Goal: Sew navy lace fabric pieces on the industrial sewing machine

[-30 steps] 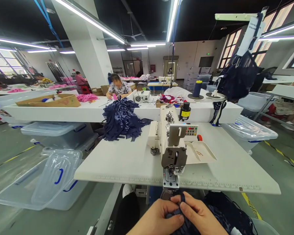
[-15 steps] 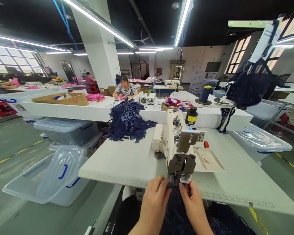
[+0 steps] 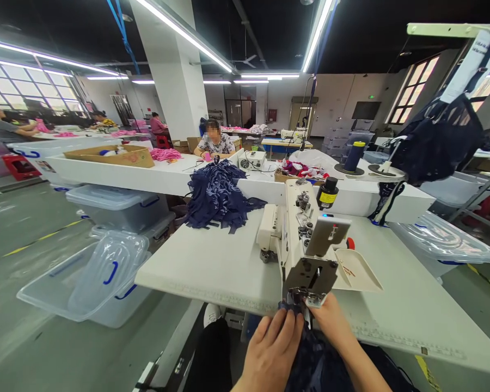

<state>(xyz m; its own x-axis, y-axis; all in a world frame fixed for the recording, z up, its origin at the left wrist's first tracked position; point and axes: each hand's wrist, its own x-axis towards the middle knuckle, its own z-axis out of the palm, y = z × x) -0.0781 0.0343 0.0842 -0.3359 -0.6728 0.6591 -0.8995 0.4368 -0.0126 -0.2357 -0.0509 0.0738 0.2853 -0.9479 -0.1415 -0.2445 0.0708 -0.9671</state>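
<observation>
A piece of navy fabric [image 3: 316,362] hangs over the table's front edge towards my lap, its upper end beneath the needle area of a cream sewing machine [image 3: 296,228]. My left hand [image 3: 271,345] presses its fingers together over the gathered cloth, just left of and below the machine head. On the other side, my right hand [image 3: 332,321] reaches close to the presser foot, with its fingers curled in. The machine head and the hand itself hide its fingertips, and a thin pale sliver shows beside them that I cannot identify.
A pile of navy lace pieces [image 3: 218,196] lies at the table's back left. Right of the machine sit a cream tray [image 3: 363,272] and a navy thread cone [image 3: 354,158]. Navy garments [image 3: 439,141] hang at right. Clear plastic bins [image 3: 81,294] stand left. A person [image 3: 216,141] sits opposite.
My left hand has shifted right and now lies flatter over the cloth. My right hand has moved in beside the machine head, its fingertips now hidden. The view has swung slightly left.
</observation>
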